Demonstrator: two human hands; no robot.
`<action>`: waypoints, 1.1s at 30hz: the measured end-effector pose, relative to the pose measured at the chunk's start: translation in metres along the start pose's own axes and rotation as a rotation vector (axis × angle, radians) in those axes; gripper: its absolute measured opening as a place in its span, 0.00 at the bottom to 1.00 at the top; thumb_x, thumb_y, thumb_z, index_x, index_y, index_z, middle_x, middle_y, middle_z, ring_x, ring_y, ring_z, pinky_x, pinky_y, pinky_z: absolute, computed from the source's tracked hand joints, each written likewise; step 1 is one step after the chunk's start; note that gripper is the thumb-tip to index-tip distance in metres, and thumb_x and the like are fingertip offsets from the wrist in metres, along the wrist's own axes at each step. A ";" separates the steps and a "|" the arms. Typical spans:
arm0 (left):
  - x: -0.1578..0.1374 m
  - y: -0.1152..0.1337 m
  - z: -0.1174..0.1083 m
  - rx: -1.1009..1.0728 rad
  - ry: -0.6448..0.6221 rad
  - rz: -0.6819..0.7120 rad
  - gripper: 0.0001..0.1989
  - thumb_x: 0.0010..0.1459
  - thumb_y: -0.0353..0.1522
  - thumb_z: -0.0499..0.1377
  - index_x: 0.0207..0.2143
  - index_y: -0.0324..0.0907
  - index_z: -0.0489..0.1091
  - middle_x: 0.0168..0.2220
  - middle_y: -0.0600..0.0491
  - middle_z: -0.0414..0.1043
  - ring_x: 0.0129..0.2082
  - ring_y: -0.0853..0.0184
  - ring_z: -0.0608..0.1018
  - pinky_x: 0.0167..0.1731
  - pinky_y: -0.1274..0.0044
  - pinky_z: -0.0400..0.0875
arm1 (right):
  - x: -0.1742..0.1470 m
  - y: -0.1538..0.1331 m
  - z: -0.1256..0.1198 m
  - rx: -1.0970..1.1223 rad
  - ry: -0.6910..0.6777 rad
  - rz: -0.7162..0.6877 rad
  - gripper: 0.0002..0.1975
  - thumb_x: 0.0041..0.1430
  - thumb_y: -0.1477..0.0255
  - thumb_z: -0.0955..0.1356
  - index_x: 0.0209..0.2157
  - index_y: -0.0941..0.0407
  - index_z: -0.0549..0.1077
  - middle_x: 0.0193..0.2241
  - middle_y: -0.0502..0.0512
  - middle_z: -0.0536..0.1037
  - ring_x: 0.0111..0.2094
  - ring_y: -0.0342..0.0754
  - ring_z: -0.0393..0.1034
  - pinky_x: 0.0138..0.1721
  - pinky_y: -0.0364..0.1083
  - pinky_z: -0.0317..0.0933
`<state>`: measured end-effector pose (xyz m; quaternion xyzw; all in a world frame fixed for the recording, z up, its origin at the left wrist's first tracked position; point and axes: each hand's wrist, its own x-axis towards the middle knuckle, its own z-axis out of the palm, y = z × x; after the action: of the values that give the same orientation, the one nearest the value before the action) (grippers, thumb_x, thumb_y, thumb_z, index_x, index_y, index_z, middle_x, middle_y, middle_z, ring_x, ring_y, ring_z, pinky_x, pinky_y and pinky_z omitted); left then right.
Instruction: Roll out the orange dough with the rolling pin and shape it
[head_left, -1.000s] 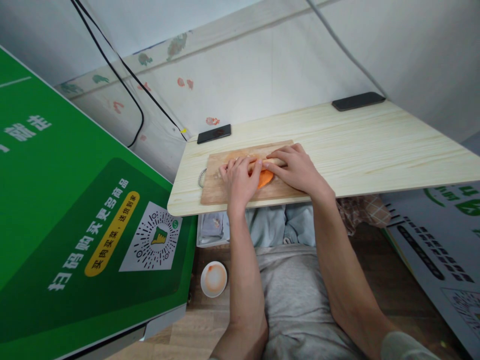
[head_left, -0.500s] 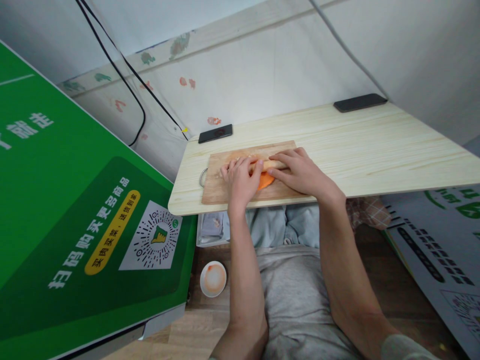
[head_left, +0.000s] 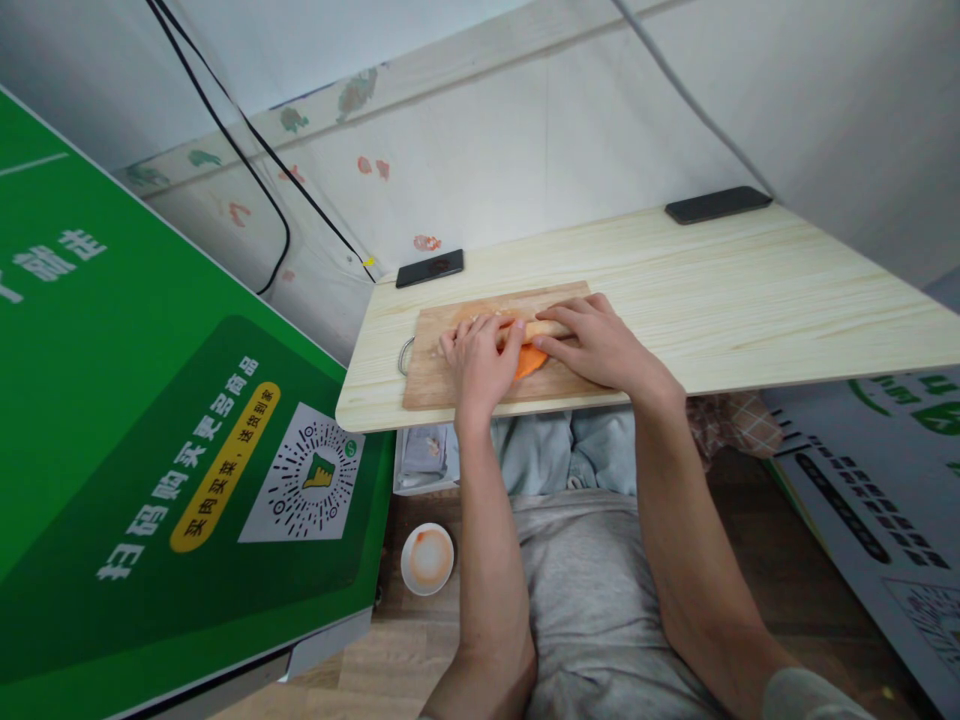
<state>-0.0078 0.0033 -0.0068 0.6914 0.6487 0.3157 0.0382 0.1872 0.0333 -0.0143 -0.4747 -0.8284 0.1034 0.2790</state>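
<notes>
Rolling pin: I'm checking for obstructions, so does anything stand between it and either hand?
Nothing visible does. The left hand and right hand are on the rolling pin. The orange dough shows on its near side. What lies beneath the palms is hidden.

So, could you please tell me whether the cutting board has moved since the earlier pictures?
No; judged against the table beneath it, the cutting board shows no visible shift in any direction.
</notes>
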 end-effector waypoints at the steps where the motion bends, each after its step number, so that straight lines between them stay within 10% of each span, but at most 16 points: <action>1: 0.000 0.000 0.000 0.001 -0.001 0.001 0.14 0.78 0.42 0.57 0.47 0.50 0.82 0.55 0.52 0.85 0.58 0.54 0.79 0.64 0.60 0.62 | 0.000 0.000 0.000 0.001 0.000 0.001 0.24 0.73 0.54 0.67 0.58 0.52 0.83 0.58 0.66 0.82 0.60 0.72 0.66 0.60 0.69 0.66; 33: 0.000 0.002 -0.002 0.008 -0.004 -0.002 0.14 0.78 0.43 0.57 0.46 0.50 0.82 0.55 0.52 0.86 0.58 0.54 0.79 0.64 0.59 0.62 | 0.002 -0.001 0.000 0.007 0.008 0.010 0.24 0.73 0.54 0.67 0.58 0.52 0.83 0.58 0.67 0.82 0.62 0.73 0.66 0.60 0.69 0.66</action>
<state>-0.0068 0.0022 -0.0046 0.6916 0.6505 0.3117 0.0368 0.1855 0.0342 -0.0136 -0.4782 -0.8245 0.1060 0.2834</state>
